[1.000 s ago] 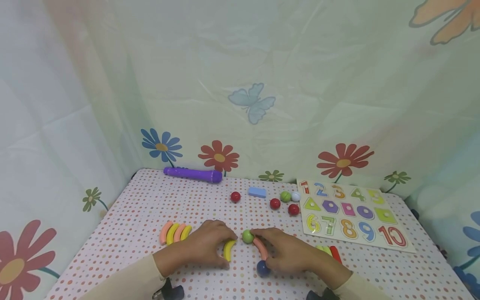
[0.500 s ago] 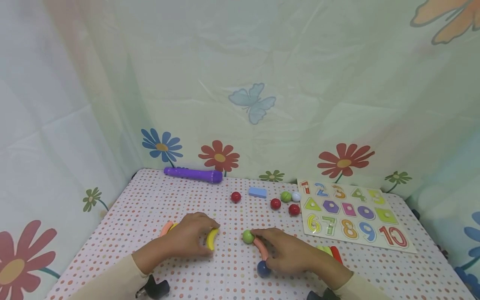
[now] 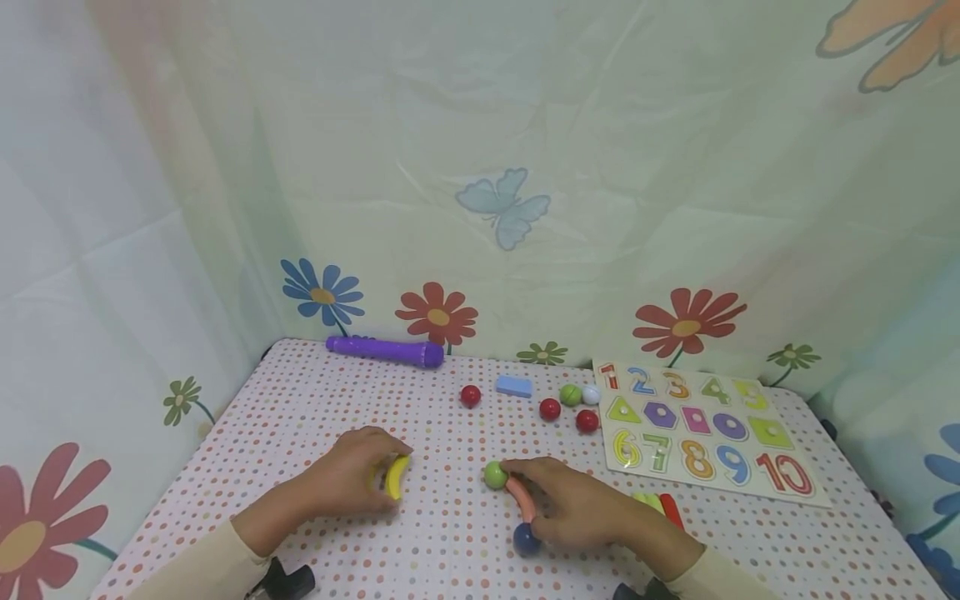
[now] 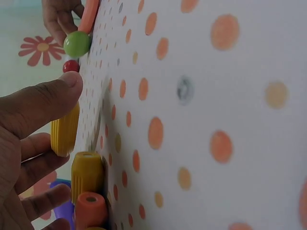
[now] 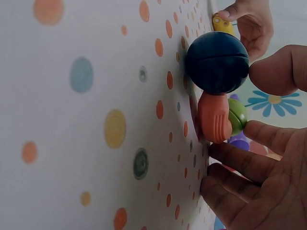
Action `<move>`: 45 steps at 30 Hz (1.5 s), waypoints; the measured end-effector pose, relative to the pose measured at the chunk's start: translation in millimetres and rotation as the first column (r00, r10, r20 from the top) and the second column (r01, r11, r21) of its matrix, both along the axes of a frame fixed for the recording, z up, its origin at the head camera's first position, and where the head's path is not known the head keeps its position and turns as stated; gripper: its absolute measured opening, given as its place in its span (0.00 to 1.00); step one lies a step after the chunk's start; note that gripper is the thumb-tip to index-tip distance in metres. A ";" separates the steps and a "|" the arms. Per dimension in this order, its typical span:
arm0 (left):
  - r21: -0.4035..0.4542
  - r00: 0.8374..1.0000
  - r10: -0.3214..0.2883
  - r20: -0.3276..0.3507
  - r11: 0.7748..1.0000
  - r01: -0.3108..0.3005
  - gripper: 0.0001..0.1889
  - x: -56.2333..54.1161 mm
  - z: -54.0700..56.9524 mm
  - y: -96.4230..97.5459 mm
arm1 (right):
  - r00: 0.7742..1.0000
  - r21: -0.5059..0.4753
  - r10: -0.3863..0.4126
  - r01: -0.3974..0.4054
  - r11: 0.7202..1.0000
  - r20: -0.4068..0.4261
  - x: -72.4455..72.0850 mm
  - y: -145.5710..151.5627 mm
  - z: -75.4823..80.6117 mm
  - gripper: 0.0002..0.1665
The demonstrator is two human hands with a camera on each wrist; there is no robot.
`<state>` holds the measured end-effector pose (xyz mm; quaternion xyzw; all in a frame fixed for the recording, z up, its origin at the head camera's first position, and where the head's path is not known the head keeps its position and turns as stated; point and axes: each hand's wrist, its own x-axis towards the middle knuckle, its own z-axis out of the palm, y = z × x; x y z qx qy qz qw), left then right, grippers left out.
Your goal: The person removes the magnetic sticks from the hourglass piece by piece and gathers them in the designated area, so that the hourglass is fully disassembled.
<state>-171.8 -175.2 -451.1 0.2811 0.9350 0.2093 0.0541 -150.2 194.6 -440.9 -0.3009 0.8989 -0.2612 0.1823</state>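
My left hand (image 3: 348,475) pinches a yellow curved stick (image 3: 397,477) between thumb and fingers, left of the table's middle. In the left wrist view, another yellow stick (image 4: 87,175) and an orange one (image 4: 90,211) stand side by side just beyond the held piece. The hand hides this row in the head view. My right hand (image 3: 573,504) spans an orange curved stick (image 3: 522,498) that has a green ball (image 3: 495,475) at its far end and a dark blue ball (image 3: 527,540) at its near end. Its index finger touches the green ball and its thumb the blue one.
Behind the hands lie red balls (image 3: 470,396), a light blue block (image 3: 513,386), a green ball (image 3: 571,394) and a white ball (image 3: 591,394). A number puzzle board (image 3: 705,433) fills the right. Green and red sticks (image 3: 670,508) lie by the right wrist; a purple toy microphone (image 3: 386,350) lies at the back.
My left hand has carried the yellow stick leftward, over toward the row of curved sticks, which it now covers in the head view. The right hand and its ball-ended stick have stayed put.
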 end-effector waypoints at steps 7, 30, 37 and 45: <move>0.004 1.000 0.015 0.011 1.000 -0.015 0.39 1.8 -1.5 -8.2 | 1.000 -0.004 0.005 -0.005 1.000 -0.005 0.0 0.5 -2.1 0.44; -0.020 0.999 -0.005 0.046 1.000 0.006 0.38 3.4 -4.3 -16.2 | 1.000 -0.062 0.028 -0.027 0.998 0.013 -1.0 5.3 -4.0 0.41; -0.043 0.999 -0.037 0.021 0.998 0.038 0.38 7.3 0.8 -6.0 | 0.994 -0.080 0.094 -0.098 0.992 -0.049 -0.6 8.7 -5.2 0.29; -0.039 0.994 -0.096 -0.055 0.995 0.094 0.27 20.2 15.4 33.8 | 0.993 -0.064 0.019 -0.027 0.998 -0.121 4.5 0.1 -6.1 0.17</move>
